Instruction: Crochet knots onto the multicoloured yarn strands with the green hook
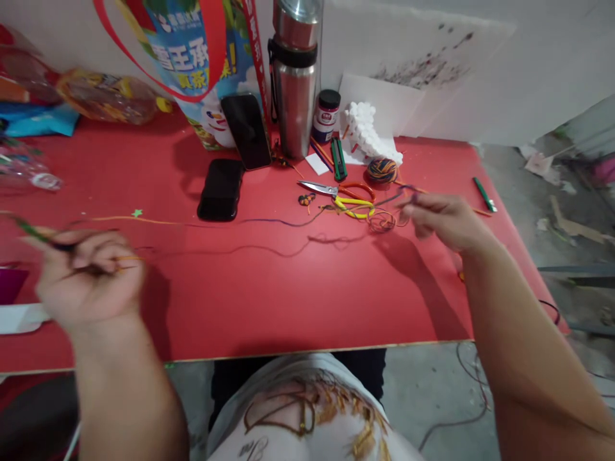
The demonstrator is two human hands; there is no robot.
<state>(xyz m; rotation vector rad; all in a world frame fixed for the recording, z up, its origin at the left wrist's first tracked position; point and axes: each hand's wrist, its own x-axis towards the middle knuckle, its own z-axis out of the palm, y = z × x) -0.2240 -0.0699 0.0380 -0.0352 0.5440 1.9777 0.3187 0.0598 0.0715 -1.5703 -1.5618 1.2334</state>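
My left hand [91,275], blurred at the left, is closed around a slim green-and-dark tool [31,230], its kind not clear, and an end of multicoloured yarn. From there the yarn [288,222] stretches loosely across the table towards the right. My right hand [442,221] pinches part of the yarn, over the right side of the table. Beside its fingertips is a loose tangle of yarn [382,221]. Just behind lie scissors [355,200] with red and yellow handles, some yarn crossing them. A small yarn ball [382,170] sits farther back.
On the red table [288,301] are two dark phones [221,190], one leaning upright, and a green cutter [338,160]. A steel flask [295,83], a dark-lidded jar [327,116] and a printed bag [192,70] stand behind. A green pen-like object [484,194] lies near the right edge.
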